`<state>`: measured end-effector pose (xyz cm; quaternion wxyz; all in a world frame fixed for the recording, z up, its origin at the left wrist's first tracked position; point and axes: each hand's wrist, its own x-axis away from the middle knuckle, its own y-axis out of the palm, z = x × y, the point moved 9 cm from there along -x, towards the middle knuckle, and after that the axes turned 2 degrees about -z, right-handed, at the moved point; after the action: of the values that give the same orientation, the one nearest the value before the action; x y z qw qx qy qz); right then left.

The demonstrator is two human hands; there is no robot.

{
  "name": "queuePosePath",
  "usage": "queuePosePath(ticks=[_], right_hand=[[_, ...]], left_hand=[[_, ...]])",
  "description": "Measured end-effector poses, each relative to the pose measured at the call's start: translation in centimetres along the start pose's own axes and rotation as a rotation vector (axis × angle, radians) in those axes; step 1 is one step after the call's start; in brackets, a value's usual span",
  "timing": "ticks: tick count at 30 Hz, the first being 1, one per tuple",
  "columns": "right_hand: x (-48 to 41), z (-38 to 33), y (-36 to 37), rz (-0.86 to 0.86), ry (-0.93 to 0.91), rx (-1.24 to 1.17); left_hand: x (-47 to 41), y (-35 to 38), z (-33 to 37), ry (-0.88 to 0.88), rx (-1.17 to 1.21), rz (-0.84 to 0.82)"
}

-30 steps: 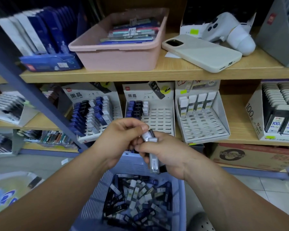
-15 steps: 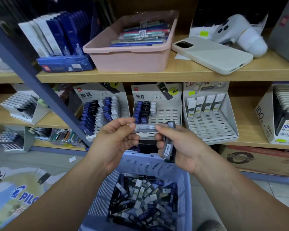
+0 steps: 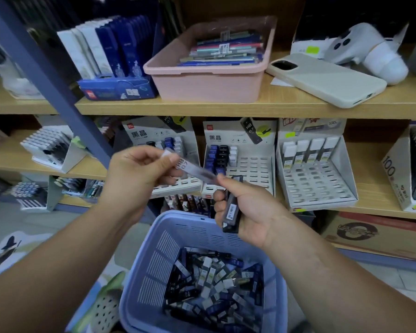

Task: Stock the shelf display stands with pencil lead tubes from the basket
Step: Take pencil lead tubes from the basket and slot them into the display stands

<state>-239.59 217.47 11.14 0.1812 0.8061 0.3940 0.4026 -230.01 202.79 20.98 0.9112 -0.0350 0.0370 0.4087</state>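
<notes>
Pinching a pale lead tube [image 3: 195,170] marked HB 0.7 by one end in the curled fingers of the left hand [image 3: 139,174], holding it slanted above the basket. Meeting its other end with the thumb and forefinger of the right hand [image 3: 250,212], while clamping a dark tube [image 3: 231,210] upright against the palm with the other fingers. Hovering both just in front of the middle display stand [image 3: 252,169], not yet slotting either in.

Below, leaving a thick jumble of loose tubes [image 3: 214,282] lying in the blue basket [image 3: 154,248].

Judging the job as partly done at best:
- finding only three short columns filled at the top left of the middle stand, with most slots gaping;
- seeing the left stand [image 3: 163,140] fuller but bare along the lowest rows in view;
- seeing the right stand [image 3: 317,179] carrying little beyond a top row.

Likely needing many more tubes slotted.
</notes>
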Motion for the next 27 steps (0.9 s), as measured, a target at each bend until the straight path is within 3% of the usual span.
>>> queuePosePath(ticks=[5, 9, 14, 19, 27], right_hand=[[-1.0, 0.1, 0.8, 0.084, -0.06, 0.037], [-1.4, 0.1, 0.7, 0.135, -0.103, 0.102], [-1.4, -0.2, -0.4, 0.202, -0.12, 0.132], [-1.8, -0.2, -1.0, 0.228, -0.126, 0.106], [-3.3, -0.4, -1.5, 0.235, -0.101, 0.117]], left_hand=[[-1.9, -5.8, -0.9, -0.011, -0.268, 0.076], [-3.0, -7.7, -1.6, 0.079, -0.461, 0.093], [-5.0, -5.8, -3.9, 0.181, -0.678, 0.006], [-6.7, -1.9, -5.2, 0.408, -0.937, -0.201], [-8.7, -1.8, -6.7, 0.374, -0.991, -0.266]])
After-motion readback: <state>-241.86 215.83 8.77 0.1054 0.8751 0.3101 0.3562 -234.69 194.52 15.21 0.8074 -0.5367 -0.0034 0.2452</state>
